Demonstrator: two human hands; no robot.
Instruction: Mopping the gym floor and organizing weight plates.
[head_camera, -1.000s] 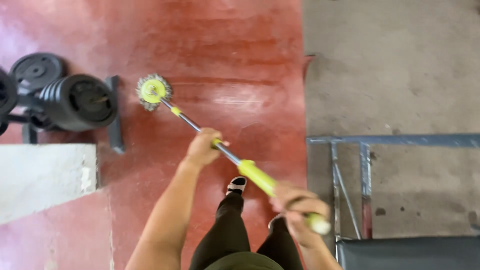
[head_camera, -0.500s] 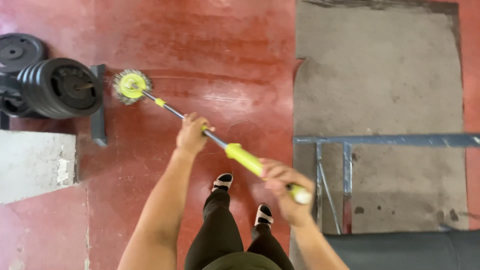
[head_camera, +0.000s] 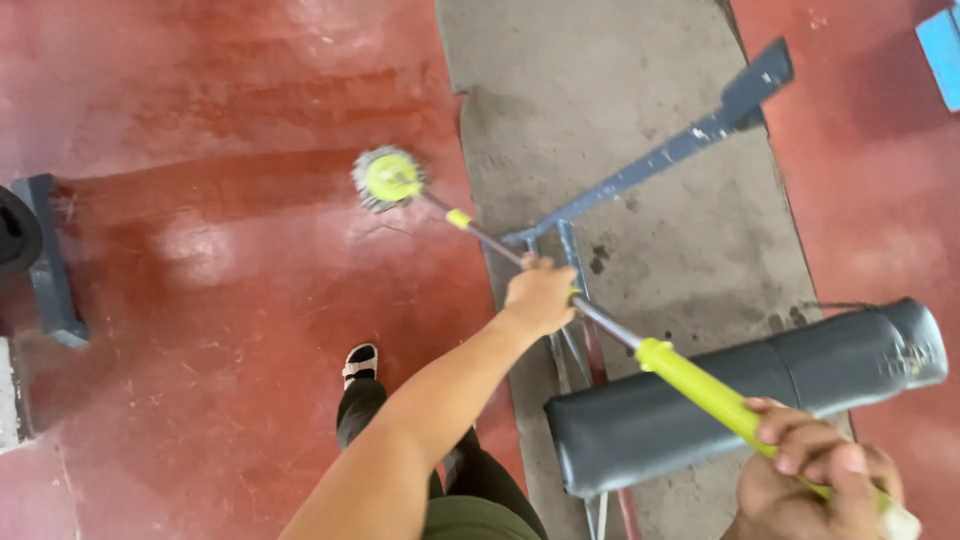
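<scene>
Both hands on a long-handled mop; mop head on the red floor beside the grey strip.

Left hand wrapped round the metal shaft of the mop, mid-length. Right hand clenched on the yellow-green grip near the handle's end. Round mop head pressed to the wet red floor, just beside the edge of the grey concrete strip. Shaft crosses over a blue metal frame. Grey padded bench lies under the grip. One shoe on the red floor.

Padded bench at 5 o'clock over grey steel frame; weight rack base at 9 o'clock; blue panel at 2 o'clock.
</scene>
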